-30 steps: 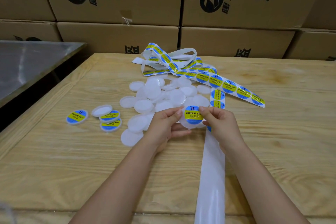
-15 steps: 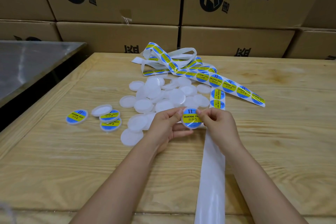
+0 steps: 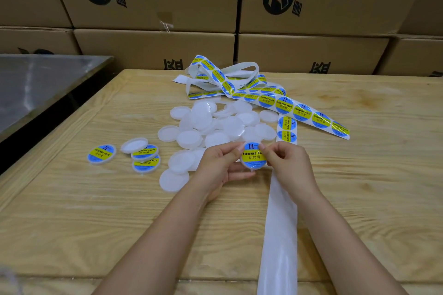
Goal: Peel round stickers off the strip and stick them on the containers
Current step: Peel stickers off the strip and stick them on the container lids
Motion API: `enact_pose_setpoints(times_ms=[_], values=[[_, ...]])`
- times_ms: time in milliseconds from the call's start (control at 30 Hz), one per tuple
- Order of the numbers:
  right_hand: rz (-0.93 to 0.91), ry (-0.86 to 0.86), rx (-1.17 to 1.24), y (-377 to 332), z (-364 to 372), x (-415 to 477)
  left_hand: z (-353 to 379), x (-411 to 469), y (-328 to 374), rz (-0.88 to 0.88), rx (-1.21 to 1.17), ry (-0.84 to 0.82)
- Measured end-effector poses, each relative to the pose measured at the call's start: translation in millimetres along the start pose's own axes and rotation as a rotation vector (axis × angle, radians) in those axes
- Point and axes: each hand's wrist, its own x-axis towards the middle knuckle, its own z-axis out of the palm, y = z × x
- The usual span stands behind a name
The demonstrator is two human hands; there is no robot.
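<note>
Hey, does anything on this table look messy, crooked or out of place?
Nothing looks damaged or spilled. The sticker strip lies twisted in loose loops at the far side, and one unlabelled container sits among the labelled containers on the left.

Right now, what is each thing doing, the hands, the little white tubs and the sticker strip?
held container, stickered, between both hands.
left hand, pinches its left edge.
right hand, pinches its right edge.
sticker strip, tangled, stickers unpeeled.
bare backing, peeled, lying flat.
plain containers, heaped, unstickered.
labelled containers, three, set aside leftward.
</note>
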Motion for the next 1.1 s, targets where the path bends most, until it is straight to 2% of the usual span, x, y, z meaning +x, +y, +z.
enact_pose_setpoints(times_ms=[367, 733, 933, 1000, 1100], values=[[-0.026, 0.026, -0.07, -4, 1, -4, 3, -2, 0, 0.014, 0.062, 0.049], [-0.343, 0.218, -0.401, -6, 16, -14, 7, -1, -3, 0.049, 0.11, 0.161], [-0.446, 0.275, -0.479, -8, 21, -16, 7, -1, -2, 0.021, 0.059, 0.201], [-0.454, 0.275, -0.465, -7, 21, -15, 8, -1, -1, 0.011, 0.029, 0.21], [-0.365, 0.238, -0.4, -4, 19, -12, 8, -1, 0, 0.005, 0.007, 0.205]])
